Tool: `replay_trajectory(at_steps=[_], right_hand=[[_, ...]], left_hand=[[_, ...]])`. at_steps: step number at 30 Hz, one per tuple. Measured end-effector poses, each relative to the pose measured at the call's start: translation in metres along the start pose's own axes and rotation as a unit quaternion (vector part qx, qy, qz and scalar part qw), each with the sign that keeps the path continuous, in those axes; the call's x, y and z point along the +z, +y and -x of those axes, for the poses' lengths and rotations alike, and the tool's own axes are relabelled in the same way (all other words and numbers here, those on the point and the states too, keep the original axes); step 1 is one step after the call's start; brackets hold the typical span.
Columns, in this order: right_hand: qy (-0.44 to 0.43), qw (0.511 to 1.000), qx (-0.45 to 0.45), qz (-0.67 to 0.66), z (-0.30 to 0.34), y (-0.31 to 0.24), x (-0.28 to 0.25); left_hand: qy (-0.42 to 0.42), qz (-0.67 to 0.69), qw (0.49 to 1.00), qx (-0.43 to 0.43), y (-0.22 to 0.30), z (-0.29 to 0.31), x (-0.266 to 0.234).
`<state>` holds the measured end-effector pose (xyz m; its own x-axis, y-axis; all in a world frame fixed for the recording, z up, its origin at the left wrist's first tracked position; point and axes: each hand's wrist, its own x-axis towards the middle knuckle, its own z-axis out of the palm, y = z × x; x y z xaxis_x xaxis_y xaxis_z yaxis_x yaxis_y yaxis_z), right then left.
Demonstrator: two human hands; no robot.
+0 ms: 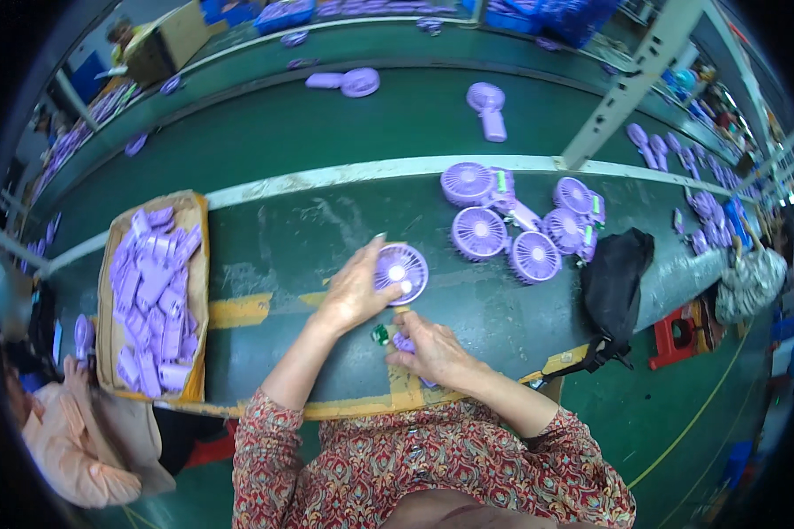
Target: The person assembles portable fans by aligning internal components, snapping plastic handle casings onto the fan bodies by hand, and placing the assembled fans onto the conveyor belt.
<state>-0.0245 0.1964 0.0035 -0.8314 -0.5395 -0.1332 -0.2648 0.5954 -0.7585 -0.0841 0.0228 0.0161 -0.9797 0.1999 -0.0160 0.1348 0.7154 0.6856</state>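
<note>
My left hand [351, 289] is closed around a round purple fan head [402, 271], its thumb across the grille's lower part. Just below it, my right hand [436, 351] has its fingers closed on a small purple plastic part [403, 342], mostly hidden by the fingers. Beside that part is a small green piece [380, 334]; whether it is attached cannot be made out. To the right, several purple fan heads [479, 234] lie grouped, some with green pieces at their sides. A cardboard tray [201, 300] of purple handle shells [154, 282] stands at the left.
A black bag [622, 282] lies at the table's right end. Past the white rail [326, 181], a green conveyor belt [265, 132] carries purple handheld fans [488, 110]. A metal post [631, 88] rises at the right. Another person [88, 441] sits at the left.
</note>
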Motion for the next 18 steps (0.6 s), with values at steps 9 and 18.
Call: replay_trajectory(at_steps=[9,18], right_hand=[[-0.153,0.948,0.047,-0.275,0.009,0.026,0.002],[-0.157,0.739,0.145,-0.639,0.007,0.022,0.01]], left_hand=[[-0.01,0.183,0.976,-0.116,-0.034,0.029,-0.022],[0.154,0.604,0.78,-0.054,-0.033,0.054,-0.032]])
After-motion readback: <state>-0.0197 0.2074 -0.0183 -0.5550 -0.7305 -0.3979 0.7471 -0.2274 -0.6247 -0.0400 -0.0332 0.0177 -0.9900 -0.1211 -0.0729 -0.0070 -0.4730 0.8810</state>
